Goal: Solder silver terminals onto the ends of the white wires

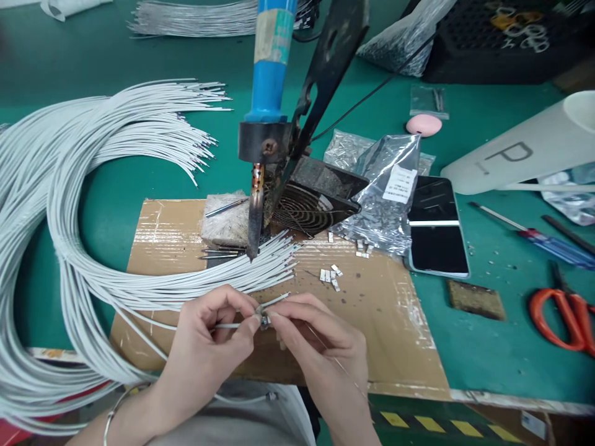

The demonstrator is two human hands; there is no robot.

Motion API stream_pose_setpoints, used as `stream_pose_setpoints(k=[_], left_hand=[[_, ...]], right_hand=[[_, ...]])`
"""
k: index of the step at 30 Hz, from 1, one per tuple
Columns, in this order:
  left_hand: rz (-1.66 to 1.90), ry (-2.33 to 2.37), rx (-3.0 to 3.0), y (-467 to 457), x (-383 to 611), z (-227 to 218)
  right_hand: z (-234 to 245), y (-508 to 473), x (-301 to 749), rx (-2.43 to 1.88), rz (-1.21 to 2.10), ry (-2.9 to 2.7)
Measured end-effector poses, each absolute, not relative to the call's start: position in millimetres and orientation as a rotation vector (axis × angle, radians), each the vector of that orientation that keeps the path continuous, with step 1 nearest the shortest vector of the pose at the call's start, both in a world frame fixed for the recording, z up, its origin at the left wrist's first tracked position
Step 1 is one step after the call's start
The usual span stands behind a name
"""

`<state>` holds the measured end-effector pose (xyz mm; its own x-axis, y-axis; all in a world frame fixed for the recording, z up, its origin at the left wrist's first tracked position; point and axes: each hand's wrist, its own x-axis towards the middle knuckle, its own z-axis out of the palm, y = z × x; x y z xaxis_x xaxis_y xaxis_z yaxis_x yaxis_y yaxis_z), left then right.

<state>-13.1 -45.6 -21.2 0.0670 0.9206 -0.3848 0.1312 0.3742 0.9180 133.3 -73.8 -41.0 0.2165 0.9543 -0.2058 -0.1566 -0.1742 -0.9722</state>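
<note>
My left hand (209,350) is closed in a pinch on a white cable (279,299), whose end sticks out to the upper right between my hands. Fingertips of both hands meet at a small metal piece (265,321), mostly covered by them. My right hand (323,341) is closed too, its thumb and forefinger at that piece. A thin wire (344,370) runs across my right palm. Just beyond my hands, a soldering iron (255,223) with a blue handle hangs tip down in a black stand (320,68). Loose white cable ends (279,257) lie beneath its tip.
Cardboard (385,334) covers the bench under my hands. Small metal connectors (330,275) lie scattered on it. Big white cable bundles (69,204) fill the left. Rightward are a plastic bag (385,204), phone (439,248), screwdriver (548,241), orange-handled scissors (558,319) and white cup (520,145).
</note>
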Motion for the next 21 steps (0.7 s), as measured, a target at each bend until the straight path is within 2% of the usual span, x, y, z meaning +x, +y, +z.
stream_pose_setpoints(k=[8, 17, 21], left_hand=[[0.855, 1.371, 1.068, -46, -9, -19], [0.808, 1.474, 0.998, -38, -5, -14], [0.826, 1.461, 1.019, -35, -8, -19]], right_hand=[[-43, -76, 132, -1.375, 1.196, -0.871], [-50, -83, 142, -1.408, 0.950, -1.123], [-45, -83, 142, -1.547, 0.956, -1.041]])
